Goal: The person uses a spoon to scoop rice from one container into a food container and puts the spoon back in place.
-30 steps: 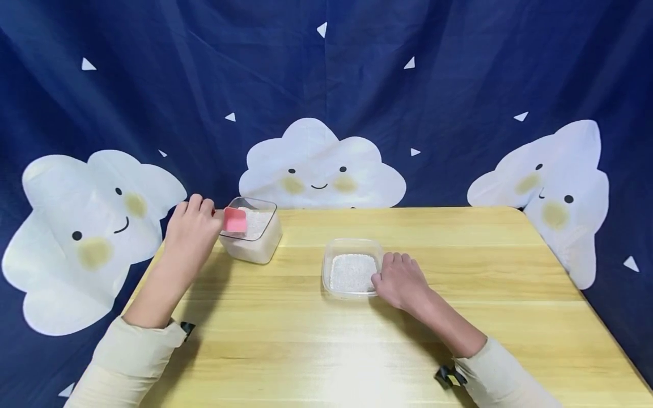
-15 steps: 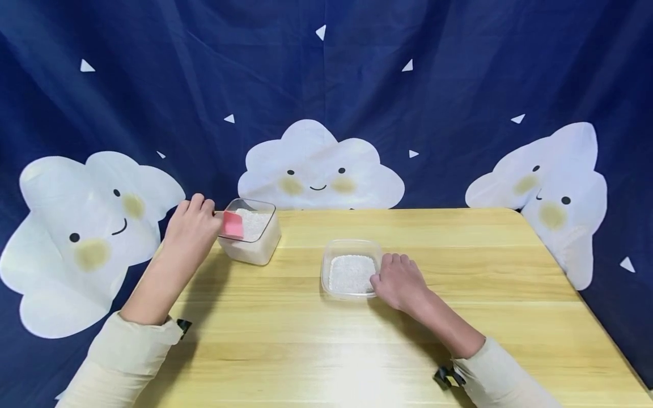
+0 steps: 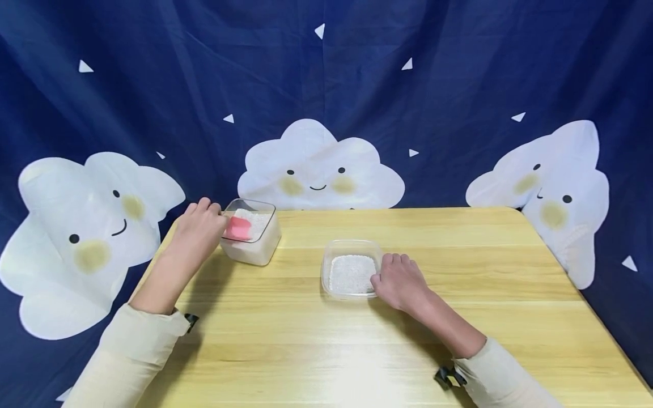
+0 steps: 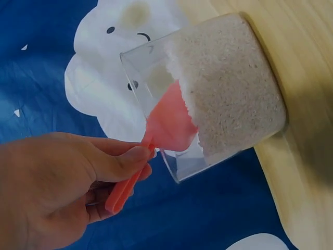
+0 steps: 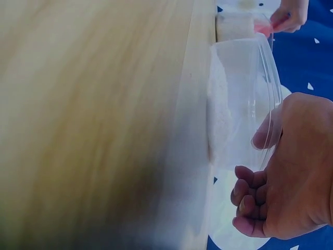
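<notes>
Head view: compared with half a second ago, the pink scoop (image 3: 238, 228) sits lower and more tilted inside the clear jar (image 3: 267, 243); the left hand (image 3: 200, 229) has shifted slightly toward that jar. The right hand (image 3: 403, 281) and the clear tub (image 3: 352, 295) appear unchanged. Jar stands near the far left edge of the table (image 3: 306, 340) and holds white rice; tub, nearer the middle, has a layer of white grains (image 3: 352, 273) in the bottom.

Left wrist view: thumb and fingers pinch the scoop's handle (image 4: 124, 190). Scoop's head is inside the jar, its edge at the rice (image 4: 231, 83), which leaves a gap below the rim.

Right wrist view: thumb hooks over the tub's rim, other fingers curled outside, gripping its wall. White grains lie low in it.
</notes>
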Demonstrator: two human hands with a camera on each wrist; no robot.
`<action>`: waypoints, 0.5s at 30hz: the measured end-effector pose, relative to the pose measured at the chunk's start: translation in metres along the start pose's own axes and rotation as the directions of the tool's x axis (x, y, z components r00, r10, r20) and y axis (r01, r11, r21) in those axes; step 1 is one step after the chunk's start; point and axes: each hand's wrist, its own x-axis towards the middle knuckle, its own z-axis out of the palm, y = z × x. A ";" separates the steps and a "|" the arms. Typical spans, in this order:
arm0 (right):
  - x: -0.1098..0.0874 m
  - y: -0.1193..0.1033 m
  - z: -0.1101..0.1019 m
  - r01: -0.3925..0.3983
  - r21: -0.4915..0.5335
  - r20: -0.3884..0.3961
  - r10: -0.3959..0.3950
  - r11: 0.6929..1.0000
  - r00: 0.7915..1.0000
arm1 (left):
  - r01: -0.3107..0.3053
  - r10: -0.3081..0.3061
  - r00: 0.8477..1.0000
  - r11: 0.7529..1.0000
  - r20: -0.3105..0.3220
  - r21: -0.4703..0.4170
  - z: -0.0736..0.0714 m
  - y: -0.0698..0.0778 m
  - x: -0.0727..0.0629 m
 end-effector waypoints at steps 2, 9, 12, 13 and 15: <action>0.000 0.000 0.000 -0.002 0.001 0.001 0.002 1.000 1.000 | 0.002 -0.001 0.999 1.000 0.049 -0.015 0.002 0.000 0.001; 0.001 0.000 0.001 0.009 0.002 0.015 -0.009 1.000 1.000 | 0.026 -0.016 0.986 0.998 0.164 -0.059 0.008 0.000 0.004; 0.001 0.001 0.000 0.005 0.003 0.017 -0.005 1.000 1.000 | 0.063 -0.048 0.981 0.995 0.190 -0.073 0.011 0.001 0.007; 0.001 0.000 0.000 0.005 0.002 0.016 -0.005 1.000 1.000 | 0.073 -0.056 0.978 0.994 0.200 -0.076 0.011 0.000 0.006; 0.002 -0.001 0.000 0.006 0.004 0.017 -0.006 1.000 1.000 | 0.093 -0.074 0.971 0.993 0.229 -0.077 0.011 0.000 0.006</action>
